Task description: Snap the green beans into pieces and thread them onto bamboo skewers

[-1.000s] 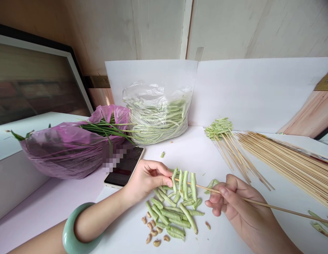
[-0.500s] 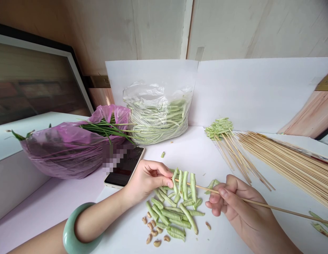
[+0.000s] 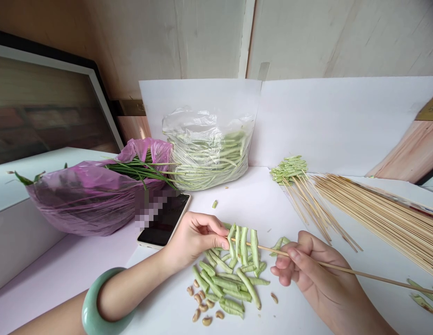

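Observation:
My right hand (image 3: 317,274) is closed round a thin bamboo skewer (image 3: 363,273), which slants up to the left across the middle of the view. Several short pieces of green bean (image 3: 244,246) hang crosswise on the skewer near its left end. At that end, my left hand (image 3: 200,235) pinches thumb and forefinger together on a green bean piece; the fingers mostly hide it and the skewer's tip. Below the hands lies a loose pile of cut green bean pieces (image 3: 226,284) on the white surface. A pale green bangle (image 3: 92,302) circles my left wrist.
Tan bean-like seeds (image 3: 202,307) lie by the pile. A phone (image 3: 167,223), a purple bag (image 3: 87,204) of green stalks and a clear bag (image 3: 209,153) of long beans stand behind. Filled skewers (image 3: 289,168) and a bundle of bare skewers (image 3: 376,214) lie right.
Almost nothing differs. The threaded bean pieces and the skewer have shifted very slightly; both hands keep their grips in nearly the same places.

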The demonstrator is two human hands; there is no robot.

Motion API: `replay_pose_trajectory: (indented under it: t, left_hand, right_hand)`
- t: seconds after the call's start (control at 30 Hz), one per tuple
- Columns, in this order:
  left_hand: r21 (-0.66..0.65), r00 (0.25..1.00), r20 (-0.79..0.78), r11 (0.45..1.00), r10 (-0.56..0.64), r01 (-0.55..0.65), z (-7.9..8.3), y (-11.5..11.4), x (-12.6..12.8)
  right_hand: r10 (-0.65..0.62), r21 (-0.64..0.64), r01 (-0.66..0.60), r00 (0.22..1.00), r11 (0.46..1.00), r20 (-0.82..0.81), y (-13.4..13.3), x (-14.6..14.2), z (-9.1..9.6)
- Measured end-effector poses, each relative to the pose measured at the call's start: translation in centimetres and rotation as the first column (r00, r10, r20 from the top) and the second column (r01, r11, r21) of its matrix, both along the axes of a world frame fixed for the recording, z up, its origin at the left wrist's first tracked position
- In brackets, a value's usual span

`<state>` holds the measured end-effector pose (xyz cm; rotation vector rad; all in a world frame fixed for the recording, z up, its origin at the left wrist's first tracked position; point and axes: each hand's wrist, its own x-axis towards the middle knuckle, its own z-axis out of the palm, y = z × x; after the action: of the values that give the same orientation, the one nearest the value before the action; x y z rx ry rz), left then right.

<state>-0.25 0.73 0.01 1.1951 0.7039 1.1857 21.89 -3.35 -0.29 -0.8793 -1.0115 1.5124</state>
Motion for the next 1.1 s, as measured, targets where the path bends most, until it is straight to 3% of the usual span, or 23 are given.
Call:
replay_pose_trajectory:
  t: [1.1]
  left_hand:
    - [0.009,0.998,0.011,0.998,-0.069,0.069,-0.46,0.1,-0.14]
  right_hand:
    - [0.064,0.002,-0.064,0.995,0.998,-0.076,0.25,0.21,-0.58]
